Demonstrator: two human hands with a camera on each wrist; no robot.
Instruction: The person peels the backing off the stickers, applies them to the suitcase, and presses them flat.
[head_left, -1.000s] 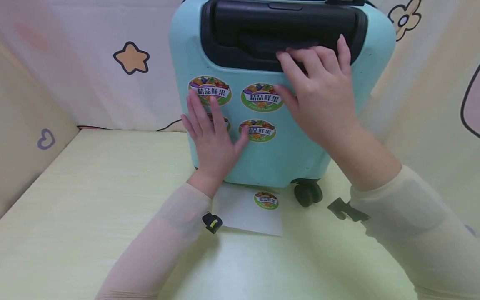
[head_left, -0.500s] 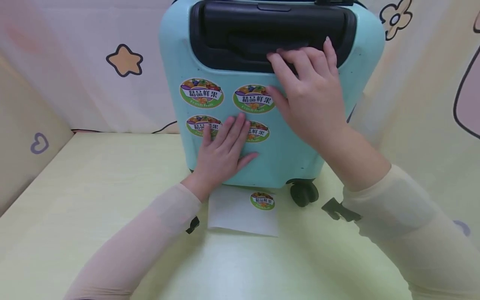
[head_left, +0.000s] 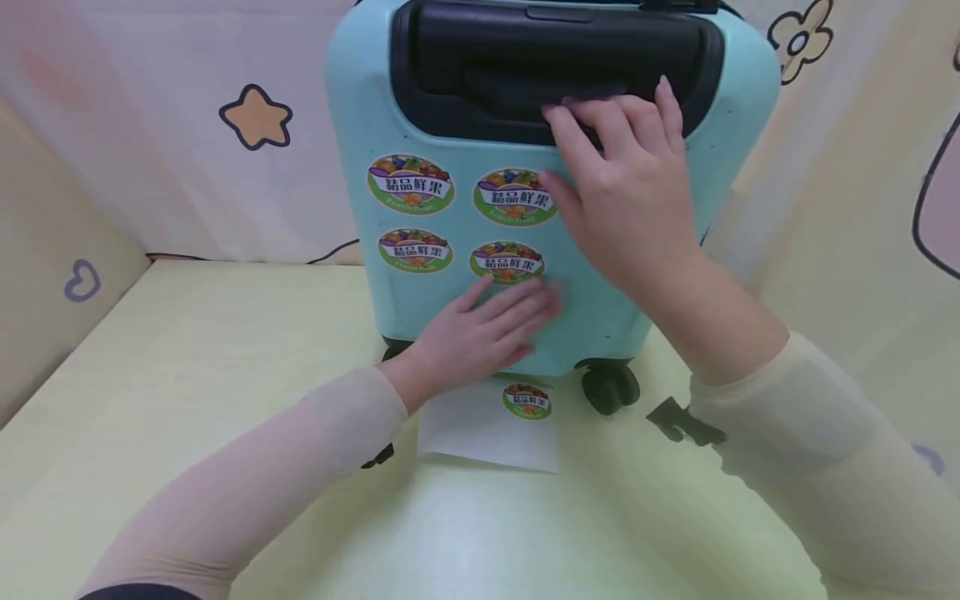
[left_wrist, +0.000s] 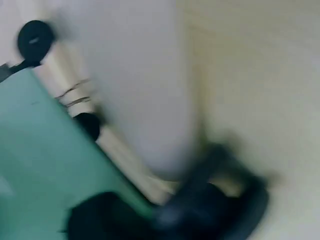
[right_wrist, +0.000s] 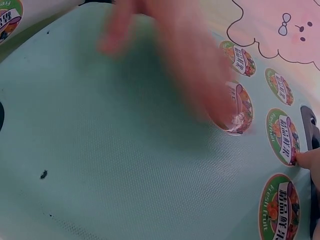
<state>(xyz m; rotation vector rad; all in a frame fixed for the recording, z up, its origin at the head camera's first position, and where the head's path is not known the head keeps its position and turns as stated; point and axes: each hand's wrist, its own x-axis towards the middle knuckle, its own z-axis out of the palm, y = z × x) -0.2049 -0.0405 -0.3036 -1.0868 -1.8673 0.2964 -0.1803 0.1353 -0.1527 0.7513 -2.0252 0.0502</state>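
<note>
A light-blue suitcase (head_left: 600, 308) stands upright with several oval fruit stickers on its shell. In the head view, my left hand (head_left: 480, 337) is blurred, fingers straight, over the lower shell just below the bottom-right sticker (head_left: 507, 262). In the right wrist view the left hand (right_wrist: 185, 60) overlaps that sticker's edge. My right hand (head_left: 633, 183) hooks its fingers over the lower rim of the black handle recess (head_left: 555, 50), its thumb against the upper-middle sticker (head_left: 514, 197). Another sticker (right_wrist: 280, 210), hidden in the head view, shows in the right wrist view.
A white backing sheet (head_left: 480, 429) lies on the table (head_left: 225, 350) below the suitcase, bearing one sticker (head_left: 527, 402). A black wheel (head_left: 611, 387) stands beside it. Patterned cloth (head_left: 172, 150) hangs behind. The left wrist view is mostly blurred.
My left hand has slid from the upper-left stickers down and right across the lower ones, turning sideways and uncovering the left-hand stickers. The right hand keeps its place on the suitcase.
</note>
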